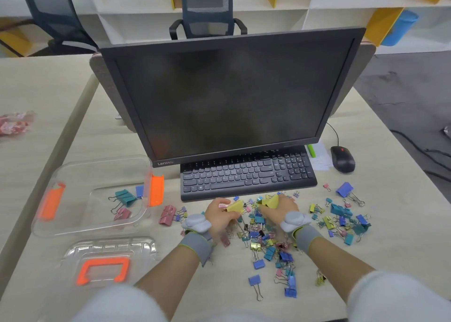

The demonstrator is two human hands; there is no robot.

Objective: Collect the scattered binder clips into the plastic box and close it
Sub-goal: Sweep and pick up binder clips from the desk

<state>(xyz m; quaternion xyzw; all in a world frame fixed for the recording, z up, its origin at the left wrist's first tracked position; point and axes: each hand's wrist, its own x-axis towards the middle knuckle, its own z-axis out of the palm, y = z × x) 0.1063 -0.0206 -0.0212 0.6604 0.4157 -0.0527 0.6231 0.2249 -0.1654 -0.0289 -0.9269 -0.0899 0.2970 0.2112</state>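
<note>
Head view: both hands work in the pile of binder clips (266,243) strewn over the worktop (390,224) just in front of the keyboard (246,175). The left hand (220,218) has its grip curled round a yellow clip (235,205), with what looks like a pink one tucked beside it. The right hand (277,213) has its grip closed over a second yellow clip (269,201). The plastic box (73,227) stands open, well off to the left of both hands. Its long axis runs across the view between two orange latches (156,189), and only a few clips lie in it. Its lid (109,247) lies apart from it, nearer the person. The left hand is the nearer to the box, so its load has the shorter carry, leftward over the latch on that side; the right hand would have to reach past the left. Most clips are not yet gathered
</note>
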